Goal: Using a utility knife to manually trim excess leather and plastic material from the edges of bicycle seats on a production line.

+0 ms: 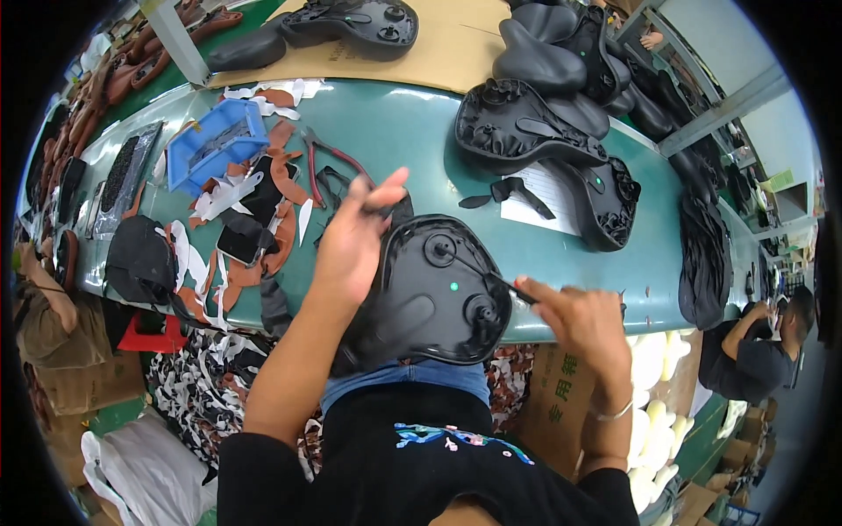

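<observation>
- Head view: a green table (pixel 405 131) is being shown spanning the scene.
- Across its near edge, just before the waist, an upturned black saddle (pixel 408 282) is being worked on.
- Beside the saddle's left rim, the left hand (pixel 349 254) is being shown blurred; whether anything is being gripped cannot be told.
- By the right hand (pixel 586 326), a thin dark tool (pixel 511 287) is being grasped, its tip near a round fitting (pixel 440 249).
- Slipping is seemingly being risked: loose bracing could let the tip skid and scratch the shell.
</observation>
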A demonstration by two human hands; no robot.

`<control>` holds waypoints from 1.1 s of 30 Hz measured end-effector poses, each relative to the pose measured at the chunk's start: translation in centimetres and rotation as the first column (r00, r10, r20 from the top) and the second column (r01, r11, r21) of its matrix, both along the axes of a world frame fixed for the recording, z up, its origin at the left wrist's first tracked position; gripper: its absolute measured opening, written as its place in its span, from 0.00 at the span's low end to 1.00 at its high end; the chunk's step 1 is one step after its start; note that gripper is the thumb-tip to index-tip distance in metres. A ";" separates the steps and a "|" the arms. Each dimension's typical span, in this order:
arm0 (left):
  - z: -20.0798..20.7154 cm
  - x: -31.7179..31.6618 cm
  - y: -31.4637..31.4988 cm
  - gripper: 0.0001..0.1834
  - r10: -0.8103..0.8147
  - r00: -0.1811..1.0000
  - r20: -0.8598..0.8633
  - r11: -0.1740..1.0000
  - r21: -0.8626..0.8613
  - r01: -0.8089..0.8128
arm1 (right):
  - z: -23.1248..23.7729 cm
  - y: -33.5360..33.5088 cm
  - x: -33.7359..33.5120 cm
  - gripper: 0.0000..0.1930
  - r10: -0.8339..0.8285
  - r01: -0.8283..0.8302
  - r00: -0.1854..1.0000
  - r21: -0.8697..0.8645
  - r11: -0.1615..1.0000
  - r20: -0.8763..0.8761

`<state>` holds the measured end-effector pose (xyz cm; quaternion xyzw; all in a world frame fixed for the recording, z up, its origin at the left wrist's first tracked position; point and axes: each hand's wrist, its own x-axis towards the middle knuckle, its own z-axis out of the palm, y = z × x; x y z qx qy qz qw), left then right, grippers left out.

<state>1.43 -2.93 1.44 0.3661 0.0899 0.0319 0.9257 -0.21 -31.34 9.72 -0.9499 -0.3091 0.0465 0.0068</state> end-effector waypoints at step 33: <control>4.6 2.8 -2.7 0.14 -0.807 0.584 0.083 0.590 0.085 0.803 | -0.8 -3.6 -0.1 0.25 0.077 -0.057 0.977 0.102 0.993 -0.199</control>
